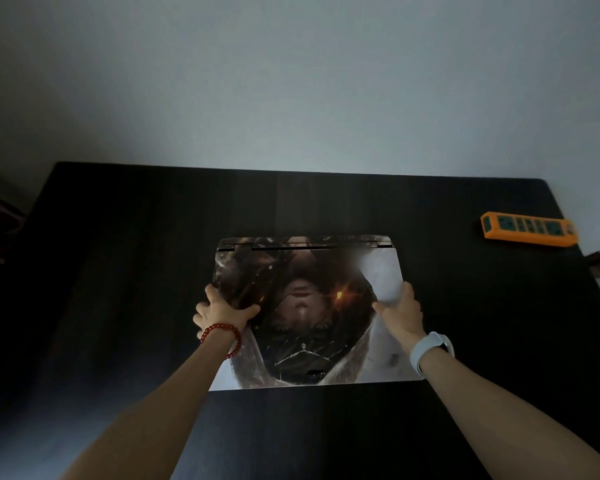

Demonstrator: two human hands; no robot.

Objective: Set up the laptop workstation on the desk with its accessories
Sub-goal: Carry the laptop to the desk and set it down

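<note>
colours on the desk

desk (118,271) is black. laptop (309,313) lid has a dark brown printed picture skin with a small orange glow and pale white corners. power strip (529,228) is orange with green sockets. bracelet (222,336) is red beads, watch (432,348) band white.

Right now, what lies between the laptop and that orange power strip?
Nothing: in the head view, only bare dark desk lies between the closed laptop and the orange power strip.

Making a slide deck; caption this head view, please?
Both hands, left hand and right hand, grip a closed laptop on the dark desk.
</note>
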